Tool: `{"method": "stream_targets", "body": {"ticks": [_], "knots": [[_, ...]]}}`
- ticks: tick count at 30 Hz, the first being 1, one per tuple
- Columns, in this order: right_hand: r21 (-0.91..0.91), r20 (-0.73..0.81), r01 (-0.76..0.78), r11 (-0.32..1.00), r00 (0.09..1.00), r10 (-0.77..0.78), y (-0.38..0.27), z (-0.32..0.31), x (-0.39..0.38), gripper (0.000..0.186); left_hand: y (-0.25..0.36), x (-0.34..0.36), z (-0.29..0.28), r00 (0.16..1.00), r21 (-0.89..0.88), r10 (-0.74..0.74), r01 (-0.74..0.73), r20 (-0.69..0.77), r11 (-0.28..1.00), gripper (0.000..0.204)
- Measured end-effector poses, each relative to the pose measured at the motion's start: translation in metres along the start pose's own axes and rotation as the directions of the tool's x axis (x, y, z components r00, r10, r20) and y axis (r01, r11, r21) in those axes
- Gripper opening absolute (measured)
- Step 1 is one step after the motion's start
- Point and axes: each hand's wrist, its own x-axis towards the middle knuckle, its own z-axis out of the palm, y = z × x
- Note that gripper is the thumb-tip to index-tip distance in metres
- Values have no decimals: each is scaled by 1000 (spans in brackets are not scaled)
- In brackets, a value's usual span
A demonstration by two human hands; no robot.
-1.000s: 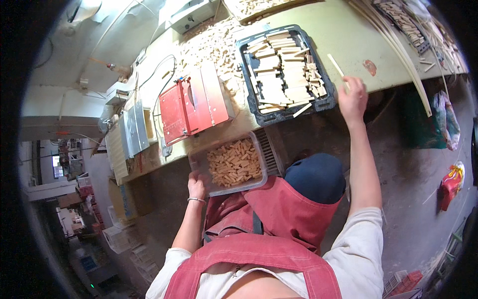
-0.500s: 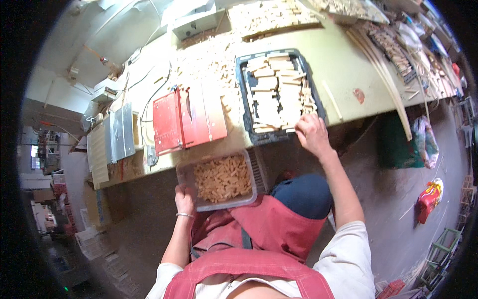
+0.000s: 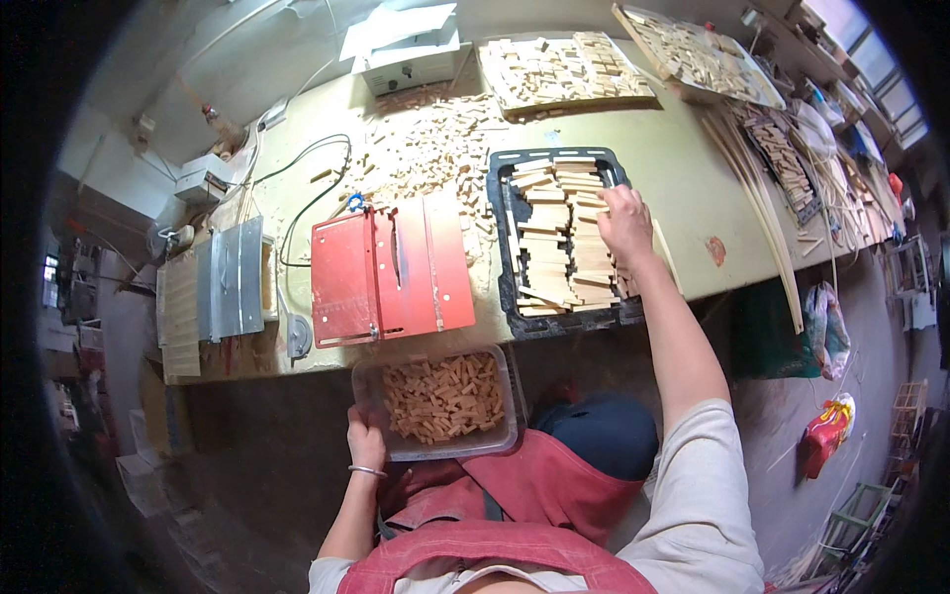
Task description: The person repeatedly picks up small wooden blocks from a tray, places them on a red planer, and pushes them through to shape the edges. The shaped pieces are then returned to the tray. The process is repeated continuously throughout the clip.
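Observation:
My left hand (image 3: 365,434) grips the left side of a clear plastic bin (image 3: 369,384), its fingers partly hidden by the wall. Many short wooden pieces (image 3: 445,398) fill the bin, which rests by my lap against the table's front edge. On the table lies a black plastic tray (image 3: 503,252) with wooden strips (image 3: 547,215) laid in rows. Over the tray's right side, my right hand (image 3: 624,226) has its fingers curled down at the strips. Whatever is between those fingertips is hidden.
Left of the tray stands a red table saw (image 3: 341,280) with its blade showing. Loose wooden bits (image 3: 435,139) are scattered behind it. Boards of wooden pieces (image 3: 564,74) lie at the back, and long wooden strips (image 3: 757,208) hang over the right edge.
My right hand has moved from the tray's near right corner to farther up its right side. The view has tilted, so the table sits lower. My left hand still holds the bin.

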Motion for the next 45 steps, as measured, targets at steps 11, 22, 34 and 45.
{"method": "stream_targets", "body": {"ticks": [11,22,34,45], "knots": [[-170,227,1,986,973,38,-12,5,60,49,-7,-1,-3,995,-72,-54,60,84,996,20],[-127,-16,97,987,995,-100,34,8,45,21,-5,-2,-4,999,-13,-5,6,50,1000,20],[-259,0,215,942,975,-222,29,2,27,7,-1,-1,-5,999,25,3,-4,49,1000,22],[-145,298,114,983,952,-67,-8,-16,38,38,18,-3,-4,999,52,-8,6,38,999,22]]}}
